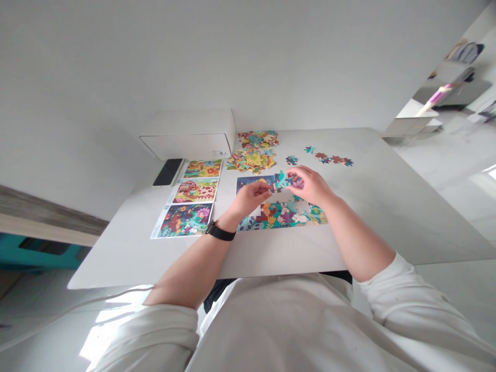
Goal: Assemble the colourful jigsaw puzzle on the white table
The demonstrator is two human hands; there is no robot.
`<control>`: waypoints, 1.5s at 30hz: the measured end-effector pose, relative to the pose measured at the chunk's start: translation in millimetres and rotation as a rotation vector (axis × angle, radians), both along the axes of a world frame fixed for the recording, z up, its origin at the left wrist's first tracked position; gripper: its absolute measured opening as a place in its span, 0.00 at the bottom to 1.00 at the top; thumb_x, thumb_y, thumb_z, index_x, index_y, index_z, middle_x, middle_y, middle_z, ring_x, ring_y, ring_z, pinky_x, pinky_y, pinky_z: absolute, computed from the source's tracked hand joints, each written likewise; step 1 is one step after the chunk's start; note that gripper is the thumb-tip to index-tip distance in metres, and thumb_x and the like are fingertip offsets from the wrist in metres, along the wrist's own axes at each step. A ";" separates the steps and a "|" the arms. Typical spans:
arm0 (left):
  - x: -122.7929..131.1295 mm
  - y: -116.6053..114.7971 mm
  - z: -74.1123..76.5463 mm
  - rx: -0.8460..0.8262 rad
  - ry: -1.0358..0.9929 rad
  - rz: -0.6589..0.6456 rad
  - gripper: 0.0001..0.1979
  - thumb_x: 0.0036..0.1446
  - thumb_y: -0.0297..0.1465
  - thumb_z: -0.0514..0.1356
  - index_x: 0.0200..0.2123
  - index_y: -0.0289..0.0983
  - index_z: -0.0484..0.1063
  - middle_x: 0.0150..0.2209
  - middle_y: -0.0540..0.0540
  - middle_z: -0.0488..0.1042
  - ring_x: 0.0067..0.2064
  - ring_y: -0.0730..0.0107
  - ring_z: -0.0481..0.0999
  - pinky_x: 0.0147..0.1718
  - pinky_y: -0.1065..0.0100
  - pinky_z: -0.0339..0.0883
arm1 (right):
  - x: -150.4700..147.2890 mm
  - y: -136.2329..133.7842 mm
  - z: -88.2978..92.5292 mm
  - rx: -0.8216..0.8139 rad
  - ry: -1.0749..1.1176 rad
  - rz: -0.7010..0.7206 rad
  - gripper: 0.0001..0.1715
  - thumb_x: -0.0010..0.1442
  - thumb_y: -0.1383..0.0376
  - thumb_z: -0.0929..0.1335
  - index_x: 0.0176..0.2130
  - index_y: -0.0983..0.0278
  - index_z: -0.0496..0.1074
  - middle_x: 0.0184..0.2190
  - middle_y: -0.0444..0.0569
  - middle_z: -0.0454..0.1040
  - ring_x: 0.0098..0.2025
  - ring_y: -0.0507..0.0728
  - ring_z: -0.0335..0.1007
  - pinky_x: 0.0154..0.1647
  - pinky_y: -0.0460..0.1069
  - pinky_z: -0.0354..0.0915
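A partly joined jigsaw puzzle (284, 216) lies on the table in front of me, with rabbits and plants along its lower part and dark blue at its upper left. Over its upper middle, my right hand (310, 184) pinches a small teal cluster of jigsaw pieces (281, 180) between thumb and fingers. My left hand (252, 198), with a black watch on the wrist, is closed at the cluster's lower left edge, its fingertips seeming to grip a piece there. The fingers partly hide the puzzle beneath.
Left of the puzzle lies a sheet of three reference pictures (195, 190), beside a phone (168, 172). A white box (189, 139) stands behind them. Heaped loose pieces (251, 160) lie at the back; several others (333, 159) lie back right. A wall borders the table's far side.
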State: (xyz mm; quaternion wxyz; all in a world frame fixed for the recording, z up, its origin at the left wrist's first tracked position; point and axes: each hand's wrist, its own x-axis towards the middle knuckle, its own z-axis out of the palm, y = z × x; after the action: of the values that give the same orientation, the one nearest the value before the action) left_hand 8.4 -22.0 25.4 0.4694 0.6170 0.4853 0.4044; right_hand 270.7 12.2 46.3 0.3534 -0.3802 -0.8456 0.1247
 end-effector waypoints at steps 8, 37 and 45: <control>-9.4 -2.5 3.2 0.264 0.367 0.058 0.11 0.65 0.36 0.64 0.47 0.39 0.83 0.42 0.43 0.86 0.42 0.61 0.83 0.48 0.63 0.77 | 36.1 19.7 -3.0 -0.084 -0.039 -0.107 0.23 0.61 0.60 0.77 0.56 0.57 0.80 0.50 0.52 0.81 0.43 0.61 0.79 0.49 0.57 0.76; -9.7 4.4 -12.9 0.477 0.554 -0.149 0.12 0.66 0.32 0.62 0.48 0.40 0.83 0.50 0.40 0.84 0.56 0.53 0.81 0.61 0.52 0.73 | 20.4 45.7 -60.8 -0.096 -0.304 -0.168 0.23 0.58 0.61 0.79 0.54 0.58 0.83 0.51 0.56 0.79 0.53 0.68 0.77 0.60 0.62 0.72; -12.5 2.4 -8.1 0.474 0.582 -0.108 0.13 0.67 0.31 0.62 0.51 0.39 0.82 0.54 0.39 0.83 0.59 0.52 0.80 0.64 0.52 0.70 | 28.4 41.3 -43.3 -0.100 -0.217 -0.186 0.20 0.57 0.61 0.78 0.50 0.58 0.84 0.49 0.55 0.79 0.51 0.67 0.77 0.58 0.61 0.73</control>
State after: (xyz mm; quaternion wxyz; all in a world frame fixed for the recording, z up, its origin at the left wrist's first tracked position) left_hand -4.2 -19.6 17.3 0.1767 0.8221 0.4583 0.2879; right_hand 299.0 53.5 3.0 0.2504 -0.4853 -0.8327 0.0917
